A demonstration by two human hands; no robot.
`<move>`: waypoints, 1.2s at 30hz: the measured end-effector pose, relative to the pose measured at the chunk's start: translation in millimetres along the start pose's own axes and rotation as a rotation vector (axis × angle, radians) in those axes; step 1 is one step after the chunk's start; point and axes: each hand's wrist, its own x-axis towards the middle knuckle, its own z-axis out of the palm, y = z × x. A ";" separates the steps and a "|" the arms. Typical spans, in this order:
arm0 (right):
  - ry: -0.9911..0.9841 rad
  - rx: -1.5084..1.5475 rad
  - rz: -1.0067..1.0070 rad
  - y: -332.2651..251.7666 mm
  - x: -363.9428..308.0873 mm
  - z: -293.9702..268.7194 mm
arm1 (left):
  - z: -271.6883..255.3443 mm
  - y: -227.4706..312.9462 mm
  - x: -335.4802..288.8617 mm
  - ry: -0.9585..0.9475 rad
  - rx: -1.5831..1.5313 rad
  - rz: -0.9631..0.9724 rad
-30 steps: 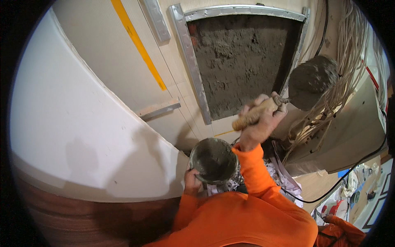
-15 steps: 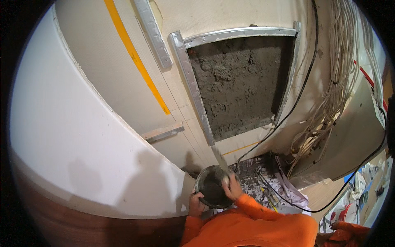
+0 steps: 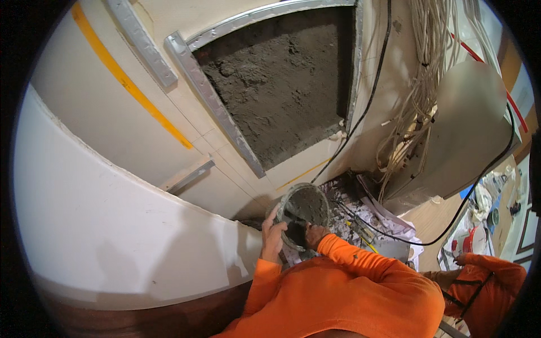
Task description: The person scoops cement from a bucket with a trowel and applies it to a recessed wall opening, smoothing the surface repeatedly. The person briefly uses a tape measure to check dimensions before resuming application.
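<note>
A round, mortar-smeared bucket (image 3: 318, 204) is tilted in front of me below the wall, with grey mortar (image 3: 309, 201) inside. My left hand (image 3: 273, 236) grips its left rim, fingers over the outside. At the near right rim, my right hand (image 3: 316, 235) is closed around the handle of a trowel; its dark blade (image 3: 294, 228) reaches down into the bucket and is partly lost in shadow. Beyond the bucket, a wall recess (image 3: 282, 90) is coated with rough, wet grey mortar and framed by metal profiles (image 3: 217, 104).
A black cable (image 3: 369, 107) hangs beside the recess and loops right. Bundled pale cables (image 3: 422, 84) hang by a grey panel (image 3: 451, 141). A curved white board (image 3: 141, 225) stands left. Stained sheeting (image 3: 366, 208) covers the floor. Another person in orange (image 3: 490, 281) is at right.
My view has shifted, so the wall sits further up and left. The bucket is now tipped more, and the trowel has gone from above the rim down into it.
</note>
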 end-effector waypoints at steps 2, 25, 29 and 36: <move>-0.064 0.025 -0.032 3.4 -12.7 -28.9 | 5.2 11.0 1.1 -0.009 0.075 0.038; 0.461 0.085 0.067 11.5 -46.4 -111.7 | 23.3 53.6 39.8 -0.199 0.540 0.215; 0.327 0.151 0.146 60.4 10.0 -17.1 | 102.3 44.2 33.9 -0.422 0.653 0.276; -0.185 1.563 0.007 142.7 -84.2 15.7 | 124.6 27.2 32.7 -0.761 0.433 0.077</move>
